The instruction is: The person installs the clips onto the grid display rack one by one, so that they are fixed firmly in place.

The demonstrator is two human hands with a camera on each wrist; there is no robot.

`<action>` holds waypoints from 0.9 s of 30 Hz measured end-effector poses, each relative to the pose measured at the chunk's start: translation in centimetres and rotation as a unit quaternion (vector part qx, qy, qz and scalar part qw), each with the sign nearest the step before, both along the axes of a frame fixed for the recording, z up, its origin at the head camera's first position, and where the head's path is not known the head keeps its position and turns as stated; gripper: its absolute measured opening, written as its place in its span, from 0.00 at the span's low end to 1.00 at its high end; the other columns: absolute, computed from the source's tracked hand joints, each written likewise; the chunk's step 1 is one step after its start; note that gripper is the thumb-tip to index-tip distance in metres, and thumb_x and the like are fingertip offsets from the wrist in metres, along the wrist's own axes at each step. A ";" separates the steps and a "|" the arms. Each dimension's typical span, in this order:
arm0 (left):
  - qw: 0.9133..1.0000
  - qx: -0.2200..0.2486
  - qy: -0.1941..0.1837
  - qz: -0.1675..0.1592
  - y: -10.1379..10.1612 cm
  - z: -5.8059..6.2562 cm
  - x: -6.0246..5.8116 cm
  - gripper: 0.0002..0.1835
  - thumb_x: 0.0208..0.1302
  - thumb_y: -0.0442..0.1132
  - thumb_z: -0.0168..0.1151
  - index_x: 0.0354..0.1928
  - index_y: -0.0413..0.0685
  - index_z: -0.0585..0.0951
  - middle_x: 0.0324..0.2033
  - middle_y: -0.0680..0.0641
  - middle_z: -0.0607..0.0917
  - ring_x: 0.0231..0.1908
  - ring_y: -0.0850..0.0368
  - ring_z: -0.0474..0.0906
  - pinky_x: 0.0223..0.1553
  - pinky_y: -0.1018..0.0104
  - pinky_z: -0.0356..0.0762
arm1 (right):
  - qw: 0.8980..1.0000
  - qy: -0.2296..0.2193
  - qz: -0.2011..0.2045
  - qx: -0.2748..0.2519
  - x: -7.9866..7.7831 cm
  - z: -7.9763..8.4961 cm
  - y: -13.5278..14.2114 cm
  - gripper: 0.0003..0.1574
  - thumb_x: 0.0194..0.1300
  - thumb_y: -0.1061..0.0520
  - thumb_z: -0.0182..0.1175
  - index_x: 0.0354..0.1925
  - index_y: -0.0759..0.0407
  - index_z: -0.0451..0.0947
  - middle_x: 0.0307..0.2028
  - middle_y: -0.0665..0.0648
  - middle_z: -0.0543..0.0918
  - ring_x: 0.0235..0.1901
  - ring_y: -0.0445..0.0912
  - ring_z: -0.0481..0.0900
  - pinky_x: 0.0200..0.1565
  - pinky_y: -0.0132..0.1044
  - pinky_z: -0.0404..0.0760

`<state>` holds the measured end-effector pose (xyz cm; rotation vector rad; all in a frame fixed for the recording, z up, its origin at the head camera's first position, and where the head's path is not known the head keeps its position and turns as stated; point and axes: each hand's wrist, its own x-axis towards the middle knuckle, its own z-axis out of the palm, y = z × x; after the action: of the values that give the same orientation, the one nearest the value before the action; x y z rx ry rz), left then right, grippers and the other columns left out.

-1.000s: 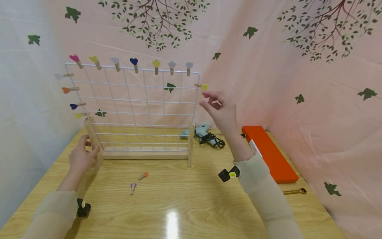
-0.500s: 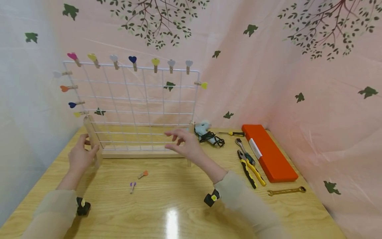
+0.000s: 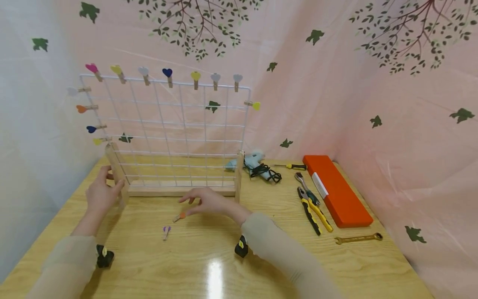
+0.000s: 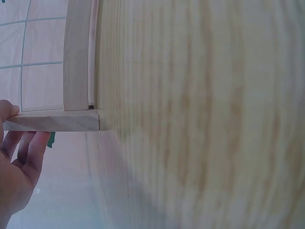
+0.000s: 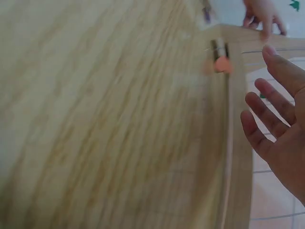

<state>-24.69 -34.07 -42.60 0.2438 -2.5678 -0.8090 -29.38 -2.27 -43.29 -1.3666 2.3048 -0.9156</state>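
Observation:
A white wire grid stands upright in a wooden stand, with heart-topped clothespins along its top and sides. My left hand grips the stand's left post, thumb on one face and fingers on the other. On the table before the stand lie an orange-heart clothespin and a purple-heart clothespin. Just right of the orange one is my right hand, its fingers spread and holding nothing. In the right wrist view, a gap shows between its fingertips and the orange clothespin.
Behind the stand's right post lies a pale blue glue gun with a black cord. Farther right are a screwdriver, a ratchet, pliers, a wrench and an orange box. Hanging cloth surrounds the table.
My right hand has come down and left from beside the yellow clothespin on the grid's right edge to the orange clothespin on the table. The left hand has stayed on the post.

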 end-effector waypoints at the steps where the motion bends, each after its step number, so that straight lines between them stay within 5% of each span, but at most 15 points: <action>1: 1.000 0.002 0.001 -0.001 0.0 0.0 -0.1 0.26 0.63 0.45 0.51 0.59 0.40 0.60 0.43 0.33 0.74 0.30 0.39 0.76 0.30 0.52 0.59 | 1.000 -0.009 0.004 0.006 -0.2 -0.2 -0.2 0.27 0.54 0.48 0.62 0.53 0.49 0.72 0.51 0.42 0.73 0.47 0.39 0.73 0.43 0.24 0.72; 8: 1.000 0.003 0.004 -0.005 0.0 0.0 -0.2 0.26 0.62 0.45 0.51 0.58 0.39 0.61 0.43 0.33 0.75 0.30 0.38 0.77 0.31 0.50 0.61 | 0.997 0.018 0.047 0.059 -0.8 -1.5 -1.5 0.26 0.53 0.50 0.62 0.52 0.52 0.74 0.48 0.45 0.76 0.46 0.33 0.72 0.48 0.22 0.68; 16: 1.000 0.005 -0.001 -0.004 0.0 0.4 0.0 0.26 0.63 0.44 0.50 0.59 0.39 0.60 0.44 0.32 0.74 0.31 0.37 0.77 0.31 0.50 0.60 | 0.988 0.123 0.052 0.081 -1.0 -2.0 -2.4 0.17 0.53 0.46 0.61 0.42 0.48 0.80 0.32 0.44 0.75 0.28 0.34 0.67 0.31 0.20 0.65; 27: 1.000 0.006 -0.006 -0.001 -0.1 0.2 0.0 0.26 0.62 0.44 0.51 0.59 0.39 0.60 0.43 0.32 0.74 0.31 0.37 0.77 0.31 0.50 0.61 | 0.994 0.084 0.030 0.057 -0.6 -1.5 -1.9 0.10 0.53 0.50 0.63 0.36 0.48 0.81 0.36 0.43 0.77 0.37 0.31 0.72 0.40 0.18 0.68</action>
<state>-24.67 -34.13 -42.40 0.2492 -2.5755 -0.8255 -29.95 -4.19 -44.79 -1.5065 2.3819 -0.6634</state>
